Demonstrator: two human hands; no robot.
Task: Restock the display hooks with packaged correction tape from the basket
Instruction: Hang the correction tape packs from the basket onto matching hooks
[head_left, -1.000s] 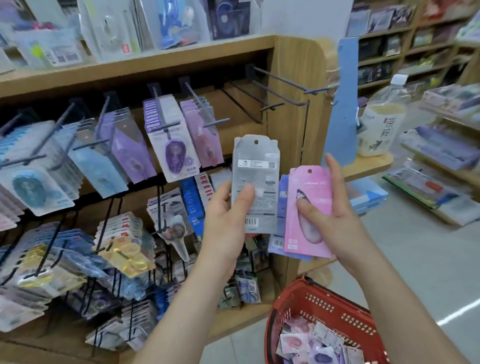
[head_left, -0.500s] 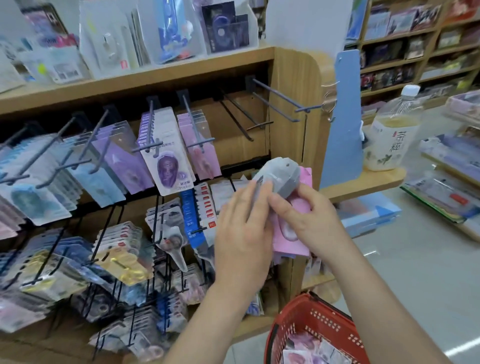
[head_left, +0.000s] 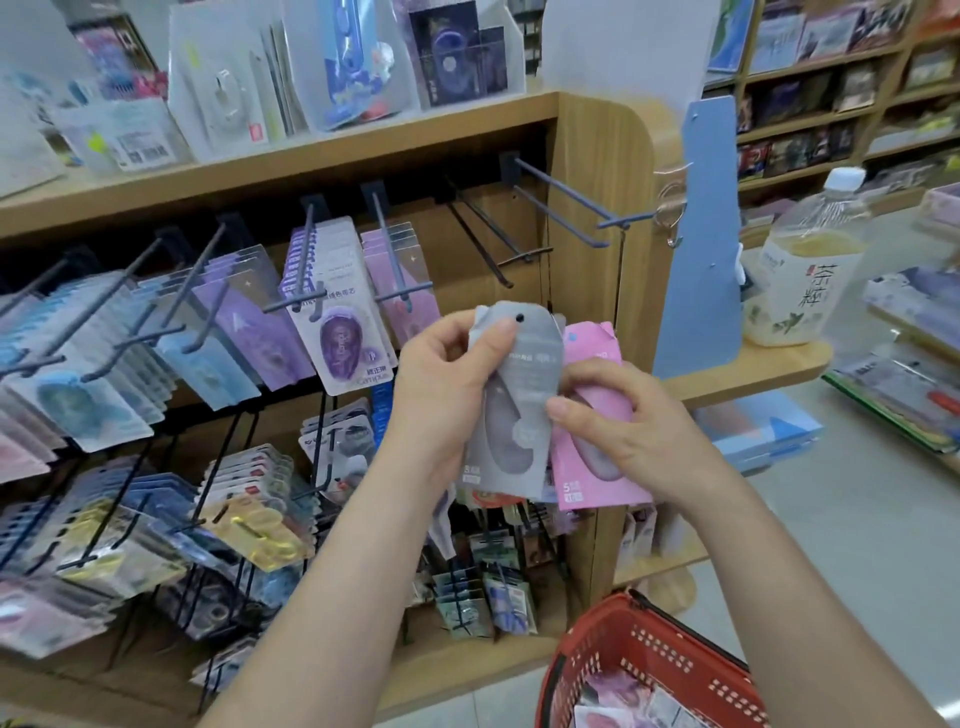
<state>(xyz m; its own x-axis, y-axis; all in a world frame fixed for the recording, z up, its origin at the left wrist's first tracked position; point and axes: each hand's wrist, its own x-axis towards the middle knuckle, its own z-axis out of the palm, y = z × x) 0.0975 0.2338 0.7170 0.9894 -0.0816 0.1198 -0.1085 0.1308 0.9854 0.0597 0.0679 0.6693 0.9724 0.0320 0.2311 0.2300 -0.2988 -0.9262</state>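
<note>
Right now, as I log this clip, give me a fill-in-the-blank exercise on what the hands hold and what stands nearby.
The front package, pinched by the left hand, is ____ in colour.
The rear package, gripped by the right hand, is ____ in colour.
The basket at lower right is ____ in colour.
The bottle stands to the ____ of the blue board.
Missing words: grey; pink; red; right.
</note>
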